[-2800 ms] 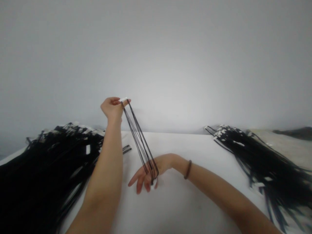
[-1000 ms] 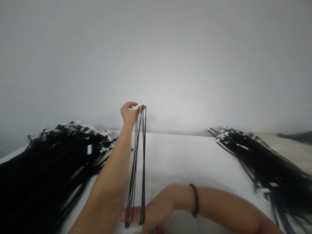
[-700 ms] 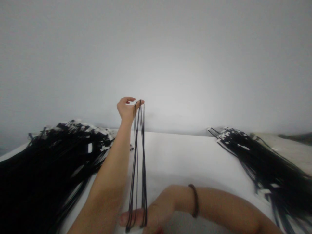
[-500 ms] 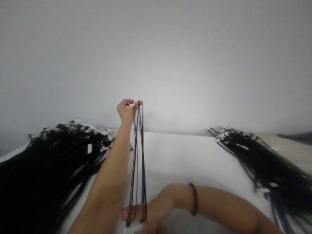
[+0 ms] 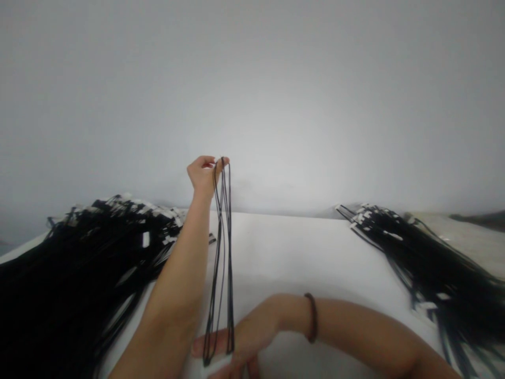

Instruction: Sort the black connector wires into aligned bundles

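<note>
Several thin black cords (image 5: 219,252) stretch lengthwise between my two hands over the white table. At the far end, my left hand (image 5: 203,171) is closed, with the looped ends caught at its fingertips. Close to me, my right hand (image 5: 240,342) grips the lower ends of the cords, which lie across its fingers. A small white piece (image 5: 216,365) shows at that end, next to the fingers. Part of the right hand is cut off by the bottom edge. A dark bracelet (image 5: 312,318) circles my right wrist.
A big heap of black cords with white tags (image 5: 79,279) covers the left side. A smaller tagged bundle (image 5: 426,258) lies at the right, beside a pale plastic bag (image 5: 465,242). Behind the table (image 5: 284,247) rises a plain wall (image 5: 276,105).
My left hand has risen slightly with the far end of the cords. The cords' near end has shifted a little left, and more of the white piece shows by my right hand.
</note>
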### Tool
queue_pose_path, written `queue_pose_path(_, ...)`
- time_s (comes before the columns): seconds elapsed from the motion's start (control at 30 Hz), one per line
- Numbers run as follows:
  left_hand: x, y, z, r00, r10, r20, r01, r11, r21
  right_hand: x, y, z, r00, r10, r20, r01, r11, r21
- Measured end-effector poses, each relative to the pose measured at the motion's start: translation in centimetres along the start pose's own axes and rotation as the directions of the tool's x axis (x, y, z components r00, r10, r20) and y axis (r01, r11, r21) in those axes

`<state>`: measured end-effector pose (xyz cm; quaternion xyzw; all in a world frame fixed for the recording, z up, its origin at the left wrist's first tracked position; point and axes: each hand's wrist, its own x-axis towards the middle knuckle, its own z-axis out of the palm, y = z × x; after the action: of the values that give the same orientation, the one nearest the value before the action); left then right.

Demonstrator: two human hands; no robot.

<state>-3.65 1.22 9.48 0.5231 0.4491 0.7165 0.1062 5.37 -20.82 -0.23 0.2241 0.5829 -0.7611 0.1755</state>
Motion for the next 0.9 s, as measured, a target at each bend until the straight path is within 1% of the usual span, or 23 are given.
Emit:
queue_pose_path(0.03,-0.1,-0.1,0.0,0.999,0.004,0.038,-0.004,1.0,-0.023,0.3,0.1,-0.1,0.998,0.06,0.015,-0.06,0.998,0.016)
queue_pose_path(0.1,-0.4,-0.2,0.0,0.99,0.022,0.139,-0.016,0.999,-0.044,0.7,0.2,-0.2,0.979,0.195,0.053,-0.197,0.98,0.029)
queue_pose_path(0.17,-0.6,-0.3,0.0,0.972,0.038,0.232,-0.031,0.999,-0.034,0.9,0.0,-0.3,0.963,0.258,0.075,-0.26,0.965,0.032)
queue_pose_path(0.23,-0.8,-0.2,-0.1,0.952,0.049,0.302,-0.045,0.999,-0.018,0.8,-0.3,-0.2,0.962,0.258,0.091,-0.262,0.964,0.04)
queue_pose_path(0.37,-0.9,-0.1,-0.3,0.916,0.059,0.398,-0.049,0.998,-0.034,0.1,-1.1,0.1,0.965,0.238,0.107,-0.244,0.969,0.045)
queue_pose_path(0.43,-0.8,-0.1,-0.3,0.914,0.05,0.403,-0.018,0.996,-0.083,0.1,-1.2,0.0,0.957,0.266,0.115,-0.272,0.961,0.042)
queue_pose_path(0.5,-0.7,-0.1,-0.4,0.924,0.033,0.38,0.029,0.987,-0.158,0.2,-1.1,-0.1,0.948,0.295,0.118,-0.303,0.951,0.056)
queue_pose_path(0.6,-0.6,0.0,-0.4,0.931,0.022,0.363,0.076,0.965,-0.252,0.5,-0.7,-0.3,0.954,0.285,0.098,-0.293,0.953,0.08)
queue_pose_path(0.77,-0.6,0.8,-0.4,0.918,0.007,0.396,0.129,0.941,-0.314,0.5,-0.3,-0.4,0.966,0.242,0.091,-0.25,0.963,0.101)
queue_pose_path(0.9,-0.5,2.1,-0.6,0.916,0.032,0.399,0.115,0.934,-0.337,0.3,-0.5,-0.3,0.966,0.243,0.089,-0.253,0.958,0.134)
